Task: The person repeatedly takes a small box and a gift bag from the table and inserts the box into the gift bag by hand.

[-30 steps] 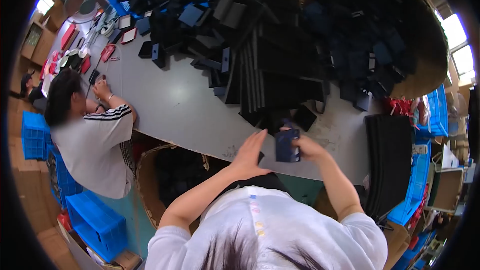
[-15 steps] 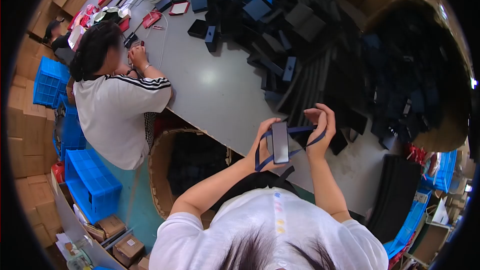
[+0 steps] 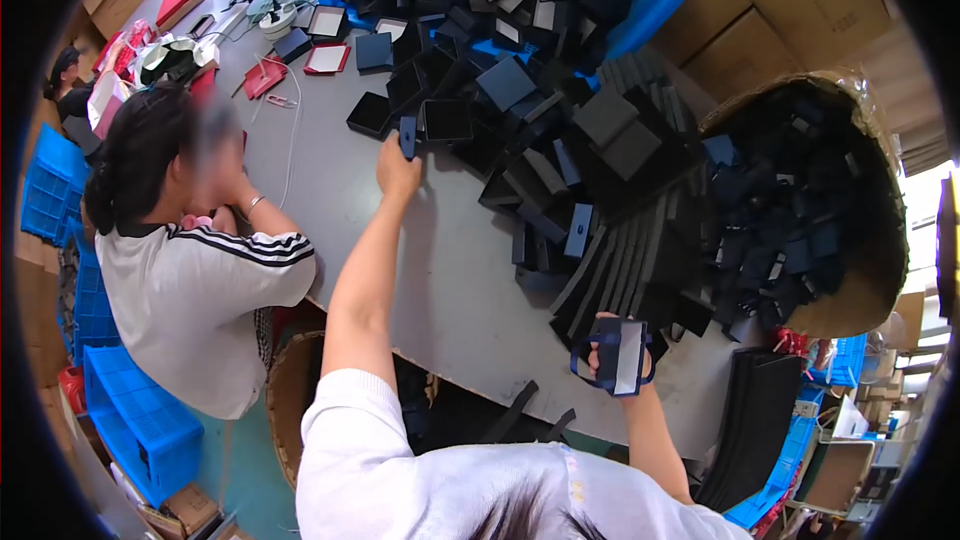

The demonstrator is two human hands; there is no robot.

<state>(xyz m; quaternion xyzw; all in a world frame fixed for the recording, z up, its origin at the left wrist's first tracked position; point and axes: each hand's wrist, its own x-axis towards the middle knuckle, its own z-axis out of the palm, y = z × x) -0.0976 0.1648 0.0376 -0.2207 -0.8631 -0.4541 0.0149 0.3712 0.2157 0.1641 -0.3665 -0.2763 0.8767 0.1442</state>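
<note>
Brown cartons (image 3: 800, 0) stand behind the grey surface (image 3: 465, 305), which carries a blue crate (image 3: 668, 2) full of small boxes and a stack of black sheets (image 3: 640, 240). The left hand (image 3: 400, 172), reaching far out, closes on a dark blue box (image 3: 407, 140) beside open black boxes (image 3: 445, 121). The right hand (image 3: 606, 358), nearer the body, grips a box with ribbon (image 3: 627, 358) above the surface.

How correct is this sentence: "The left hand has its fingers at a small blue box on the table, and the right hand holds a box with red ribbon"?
The ribbon is dark blue, not red, as the head view shows. The left hand does have its fingers at the small blue box, and the right hand holds the ribboned box.
</note>
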